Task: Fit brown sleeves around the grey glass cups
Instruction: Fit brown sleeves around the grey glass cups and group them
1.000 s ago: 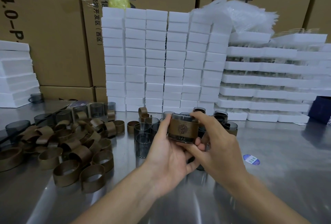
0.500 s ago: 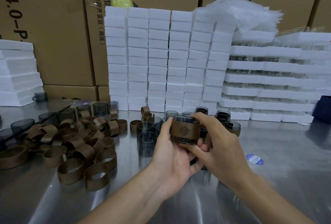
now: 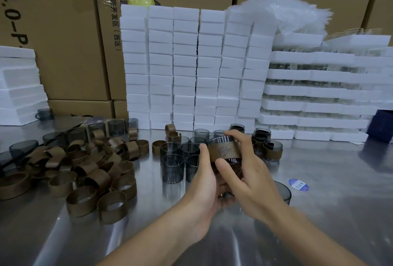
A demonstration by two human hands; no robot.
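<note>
The left hand (image 3: 205, 182) cradles a grey cup (image 3: 221, 139) from below. Its thumb is pressed up along the side of the brown sleeve (image 3: 225, 152) wrapped round the glass, and its other fingers are hidden under the cup. The right hand (image 3: 249, 177) grips the same cup, fingers curled over the far rim and thumb on the glass just below the sleeve. The cup is held up off the metal table (image 3: 340, 219). Blur smears the emblem on the sleeve, so it cannot be read, and how the sleeve sits on the far side cannot be seen.

Just left of the hands stand bare cups (image 3: 172, 168), some partly covered by the left hand. A half-hidden cup (image 3: 284, 191) shows behind the right wrist. Sleeved cups (image 3: 273, 152) stand beyond the right hand. Loose sleeves (image 3: 85, 170) lie heaped at the left, the pile cut off by the frame edge. Stacked white foam blocks (image 3: 185, 63) and cardboard boxes (image 3: 63, 31) close off the back.
</note>
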